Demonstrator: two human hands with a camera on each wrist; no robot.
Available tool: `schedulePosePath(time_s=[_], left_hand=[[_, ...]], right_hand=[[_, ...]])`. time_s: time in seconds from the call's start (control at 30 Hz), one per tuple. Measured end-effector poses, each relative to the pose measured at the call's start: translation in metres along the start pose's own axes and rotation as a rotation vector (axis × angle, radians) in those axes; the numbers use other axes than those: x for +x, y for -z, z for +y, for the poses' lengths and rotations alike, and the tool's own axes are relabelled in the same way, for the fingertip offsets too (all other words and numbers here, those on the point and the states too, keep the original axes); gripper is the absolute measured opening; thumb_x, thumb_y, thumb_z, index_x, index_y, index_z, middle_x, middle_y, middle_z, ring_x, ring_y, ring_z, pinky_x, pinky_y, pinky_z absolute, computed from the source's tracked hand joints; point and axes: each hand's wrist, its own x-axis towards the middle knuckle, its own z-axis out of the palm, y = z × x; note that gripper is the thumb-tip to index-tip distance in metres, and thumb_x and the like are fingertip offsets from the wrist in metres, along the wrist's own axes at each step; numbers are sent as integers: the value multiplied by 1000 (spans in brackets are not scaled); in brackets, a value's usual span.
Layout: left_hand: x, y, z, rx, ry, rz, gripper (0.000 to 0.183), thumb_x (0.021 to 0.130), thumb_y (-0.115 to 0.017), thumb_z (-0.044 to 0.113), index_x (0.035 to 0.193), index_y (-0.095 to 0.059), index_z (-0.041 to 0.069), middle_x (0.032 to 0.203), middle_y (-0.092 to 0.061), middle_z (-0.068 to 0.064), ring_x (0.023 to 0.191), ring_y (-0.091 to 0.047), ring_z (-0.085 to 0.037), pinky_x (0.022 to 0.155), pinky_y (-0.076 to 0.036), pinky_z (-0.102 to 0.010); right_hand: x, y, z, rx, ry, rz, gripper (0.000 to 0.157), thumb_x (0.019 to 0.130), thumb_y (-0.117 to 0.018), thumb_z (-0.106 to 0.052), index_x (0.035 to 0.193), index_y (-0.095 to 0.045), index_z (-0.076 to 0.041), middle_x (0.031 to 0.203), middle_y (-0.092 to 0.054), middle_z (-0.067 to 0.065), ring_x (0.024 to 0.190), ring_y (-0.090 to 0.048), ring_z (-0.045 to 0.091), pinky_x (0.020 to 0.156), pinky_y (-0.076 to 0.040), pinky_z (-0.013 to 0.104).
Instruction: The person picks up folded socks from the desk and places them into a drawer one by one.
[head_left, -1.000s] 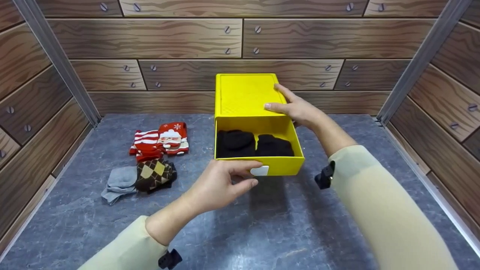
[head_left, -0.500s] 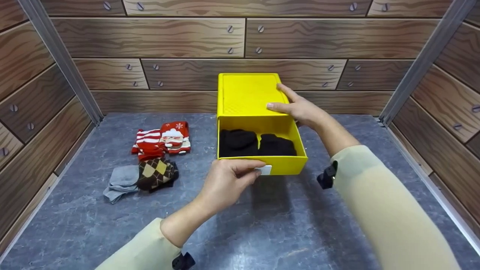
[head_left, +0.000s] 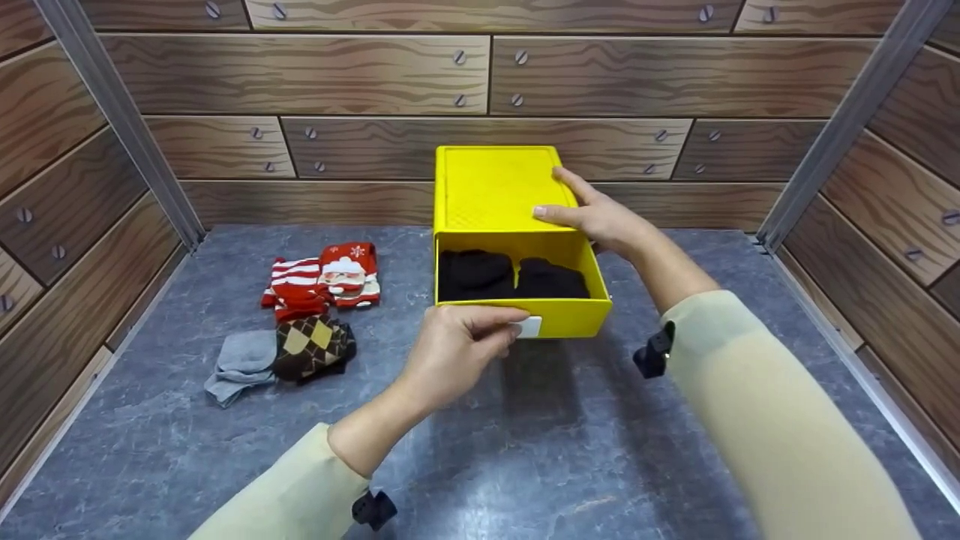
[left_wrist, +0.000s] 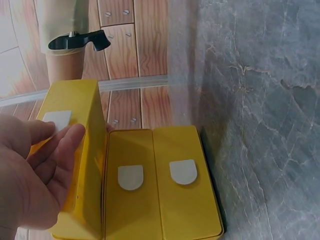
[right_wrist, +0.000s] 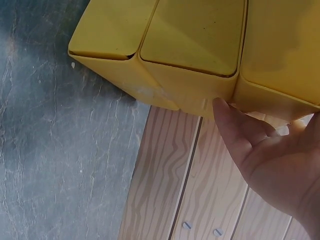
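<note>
Gently, guide the open top drawer straight and level: your left hand pinches its white tab, and a crooked push or pull could skew it. Your right hand is spread across the top and right side of the yellow drawer unit; use it to steady the stack. Watch that the two black bundles inside don't catch. Red patterned socks, grey socks and argyle socks lie left of the unit on the table, out of the way.
</note>
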Motion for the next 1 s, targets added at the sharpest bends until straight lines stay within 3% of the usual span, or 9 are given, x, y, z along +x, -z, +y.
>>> schedulePosePath(time_s=[0.23,0.43,0.67,0.87,1.0], left_hand=[[10,1,-5,3,7,10,20,89,-71,11,107,-77,20,96,-73,5,67,-69,-16,60,-56,-25],[20,3,-11,-19,0,19,21,89,-71,8,107,-77,16,97,-74,2,71,-70,-14,63,-58,-29],[30,7,-18,10,-15,23,21,89,-71,11,109,-76,16,97,-74,3,71,-71,-19,61,-56,-25],[39,8,-23,23,-12,34,22,88,-73,12,109,-76,16,100,-73,4,76,-70,-10,66,-56,-23],[44,9,-27,14,-10,33,23,88,-72,11,110,-76,16,101,-73,4,78,-71,-16,67,-56,-23]], right_hand=[[22,3,26,21,12,55,103,77,-73,-62,154,-8,-43,160,-15,9,129,-43,34,98,-40,60],[20,3,25,21,24,46,103,78,-72,-61,155,-7,-41,160,-14,11,130,-42,35,98,-40,62],[21,4,24,19,11,37,103,77,-72,-61,155,-7,-43,160,-14,9,131,-40,34,97,-41,61],[22,5,25,36,26,25,100,81,-71,-57,155,-5,-41,161,-10,12,134,-36,38,98,-39,63],[22,4,25,30,16,35,102,79,-72,-60,155,-7,-42,161,-9,11,135,-35,37,98,-39,62]])
